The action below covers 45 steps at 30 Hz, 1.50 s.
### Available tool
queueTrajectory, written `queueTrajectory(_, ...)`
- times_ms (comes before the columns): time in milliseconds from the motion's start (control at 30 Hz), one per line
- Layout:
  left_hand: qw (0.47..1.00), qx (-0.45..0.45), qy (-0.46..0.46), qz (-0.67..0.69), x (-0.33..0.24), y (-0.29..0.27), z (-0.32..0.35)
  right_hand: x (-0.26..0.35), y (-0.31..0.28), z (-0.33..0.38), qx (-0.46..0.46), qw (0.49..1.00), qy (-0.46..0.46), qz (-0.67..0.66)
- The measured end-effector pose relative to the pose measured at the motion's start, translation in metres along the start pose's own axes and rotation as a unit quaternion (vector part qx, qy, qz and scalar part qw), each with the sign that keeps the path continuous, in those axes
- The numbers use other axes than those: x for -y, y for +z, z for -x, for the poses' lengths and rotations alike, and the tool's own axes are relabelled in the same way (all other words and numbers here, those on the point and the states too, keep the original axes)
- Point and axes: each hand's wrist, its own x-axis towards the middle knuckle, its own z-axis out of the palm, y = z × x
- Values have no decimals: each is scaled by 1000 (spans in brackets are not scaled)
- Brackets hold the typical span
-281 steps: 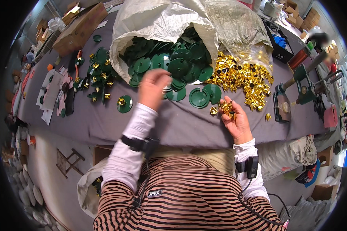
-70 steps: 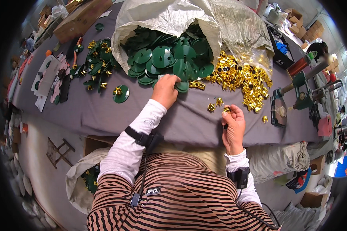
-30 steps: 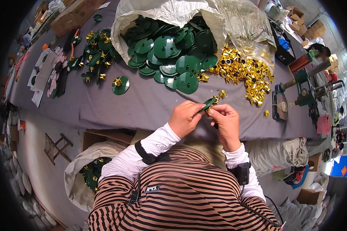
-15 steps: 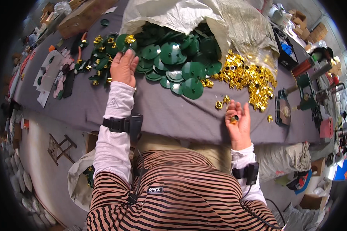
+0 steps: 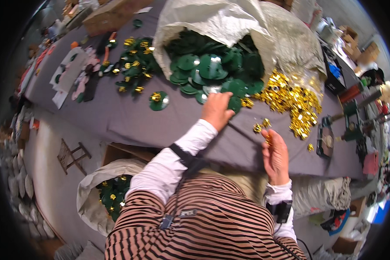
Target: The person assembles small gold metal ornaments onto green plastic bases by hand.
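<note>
The left hand (image 5: 216,109) reaches to the far side of the grey cloth-covered tabletop (image 5: 117,117); its fingers rest on the near edge of the pile of flat green plastic discs (image 5: 203,71), curled over one disc, but whether that disc is gripped cannot be told, since the palm hides it. The pile spills from the mouth of a white woven sack (image 5: 212,21) laid on its side, so that discs slide within arm's reach. The right hand (image 5: 275,154) is held palm up near the body, fingers curled around a small gold metal piece (image 5: 268,139); this posture keeps the piece presented toward the centre. A heap of loose gold metal pieces (image 5: 290,102) lies to the right of the discs, two strays just beyond the right fingertips. Finished green discs with gold centres (image 5: 136,65) lie to the far left, one single unit (image 5: 159,100) apart from them; the bare cloth between that unit and the hands gives open room. The near tabletop edge runs close under both wrists; below it stands an open sack of green parts (image 5: 110,195).
</note>
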Motion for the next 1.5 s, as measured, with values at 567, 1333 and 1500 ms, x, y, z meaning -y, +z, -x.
queueTrajectory(567, 853, 177, -245, 427, -59, -20, 31, -17, 26, -8, 47, 923, -243, 295)
queueTrajectory(1333, 849, -196, -278, 404, 70, -113, -38, -6, 2, -44, -85, 754, -319, 568)
queueTrajectory(1500, 910, -166, -256, 279, 89, -82, -47, -25, -8, -60, -37, 644, -409, 645)
